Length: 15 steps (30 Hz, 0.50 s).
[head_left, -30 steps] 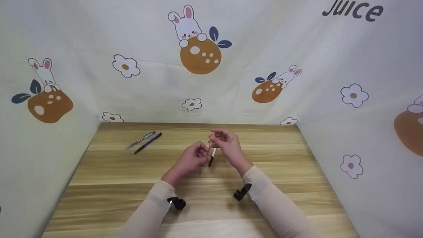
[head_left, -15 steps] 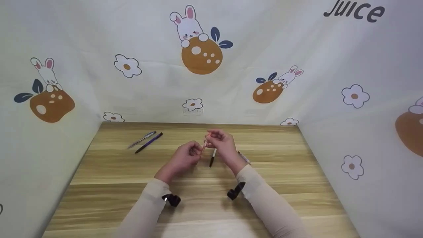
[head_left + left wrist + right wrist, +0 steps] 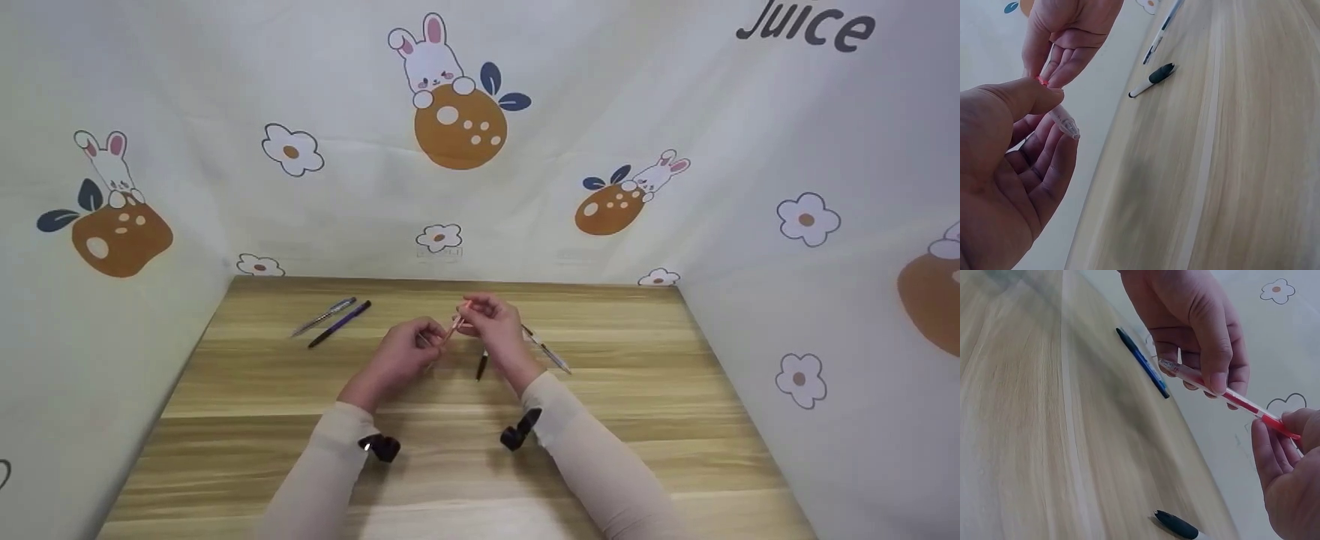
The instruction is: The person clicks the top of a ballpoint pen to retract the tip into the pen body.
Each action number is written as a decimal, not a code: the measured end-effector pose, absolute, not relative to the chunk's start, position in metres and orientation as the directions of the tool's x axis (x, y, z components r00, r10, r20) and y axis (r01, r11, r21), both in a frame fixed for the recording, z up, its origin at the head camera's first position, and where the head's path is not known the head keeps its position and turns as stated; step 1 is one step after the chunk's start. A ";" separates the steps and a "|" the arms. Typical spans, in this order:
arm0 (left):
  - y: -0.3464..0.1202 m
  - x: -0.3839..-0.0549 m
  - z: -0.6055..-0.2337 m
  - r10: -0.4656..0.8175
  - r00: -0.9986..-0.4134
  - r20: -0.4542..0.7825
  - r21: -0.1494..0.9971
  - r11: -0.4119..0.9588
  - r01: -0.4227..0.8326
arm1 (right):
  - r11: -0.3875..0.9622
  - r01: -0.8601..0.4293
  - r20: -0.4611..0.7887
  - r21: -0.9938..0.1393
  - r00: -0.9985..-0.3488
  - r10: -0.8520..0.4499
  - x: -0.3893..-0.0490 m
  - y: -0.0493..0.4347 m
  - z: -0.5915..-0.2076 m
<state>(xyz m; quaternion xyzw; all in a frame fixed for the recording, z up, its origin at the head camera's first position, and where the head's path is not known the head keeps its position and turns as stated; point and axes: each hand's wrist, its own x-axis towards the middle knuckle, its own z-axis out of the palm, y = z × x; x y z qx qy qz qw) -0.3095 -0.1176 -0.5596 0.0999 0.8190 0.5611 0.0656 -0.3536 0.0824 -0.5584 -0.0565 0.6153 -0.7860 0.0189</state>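
Both hands hold one red gel pen with a clear barrel, raised above the table. My left hand pinches the barrel between thumb and fingers near its clear tip, which shows in the left wrist view. At the pen's red end, the thumb and fingers of my right hand grip it. Beneath the right hand lies a white pen with a black grip, partly hidden by that hand in the head view. Another slim clear pen lies just right of the right wrist.
On the wood-grain table, a dark blue-purple pen and a clear silver pen lie side by side at the back left. Printed cloth walls the table at the back and both sides.
Both hands have moved left together, still holding the red pen. More of the clear pen at the right has come out from behind the right hand and wrist.
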 end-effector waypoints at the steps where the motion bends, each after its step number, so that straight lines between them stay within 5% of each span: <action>1: -0.119 -0.310 -0.560 0.235 -0.972 0.011 0.930 0.355 0.097 | -0.247 -0.031 0.055 -0.968 -0.994 -0.094 -0.354 0.081 -0.559; 15: -0.140 -0.313 -0.561 0.179 -0.982 0.060 0.900 0.415 0.131 | -0.314 0.057 -0.036 -0.948 -0.997 -0.073 -0.358 0.061 -0.564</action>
